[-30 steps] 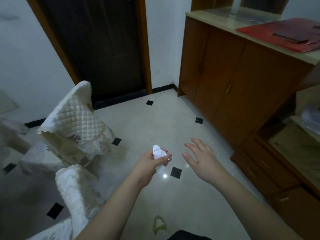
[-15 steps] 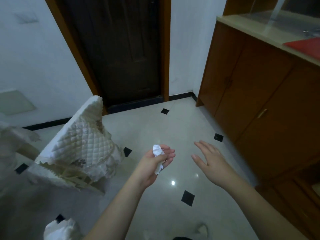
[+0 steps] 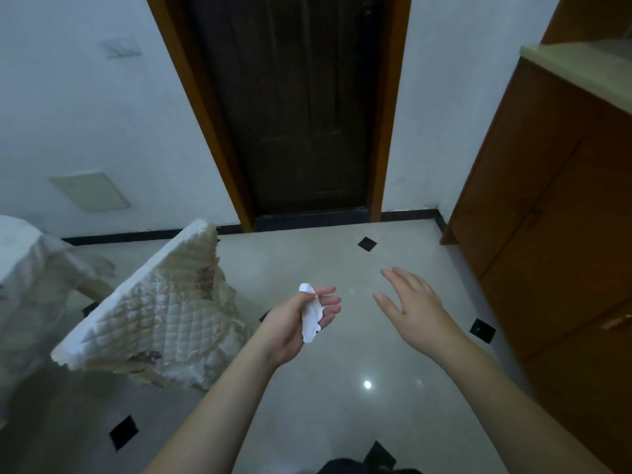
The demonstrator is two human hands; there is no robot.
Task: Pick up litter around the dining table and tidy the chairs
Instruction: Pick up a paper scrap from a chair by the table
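Hands over the floor [image 3: 342,422]: my left hand [image 3: 294,323] pinches a crumpled tissue [image 3: 310,314] (long axis roughly upright); right hand [image 3: 412,307] empty, fingers spread. Nearest chair [image 3: 154,309] lies left, closer to my left hand.

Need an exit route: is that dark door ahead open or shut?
Shut: the dark door fills its wooden frame, no gap showing.
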